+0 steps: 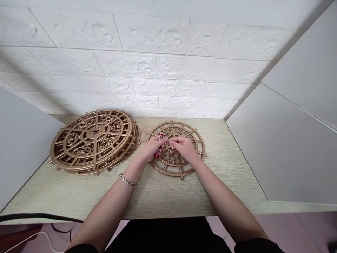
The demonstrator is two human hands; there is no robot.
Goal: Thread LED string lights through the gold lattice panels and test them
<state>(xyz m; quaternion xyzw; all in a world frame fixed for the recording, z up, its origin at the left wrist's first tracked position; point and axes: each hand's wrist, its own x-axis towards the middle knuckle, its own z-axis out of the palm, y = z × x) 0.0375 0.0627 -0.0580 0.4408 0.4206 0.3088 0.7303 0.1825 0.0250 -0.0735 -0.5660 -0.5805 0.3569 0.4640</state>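
A round bronze-coloured openwork frame [182, 172] with scroll ornaments lies flat on the table under both hands. My left hand [154, 147] is closed around a small red battery [157, 153] with silvery ends, held over the frame's left side. Its thumb and forefinger also reach toward the frame's middle. My right hand [183, 146] is closed in a pinch, its fingertips meeting the left ones above the hub. A thin wire seems to run between the fingertips, but it is too small to make out clearly.
Several similar round frames are stacked in a leaning pile [92, 165] on the left, with thin wires at the top one's centre. A white brick-patterned wall [142, 66] stands behind the table [223, 189]. Grey panels [295, 140] bound both sides. A black cable [39, 215] lies along the front left edge.
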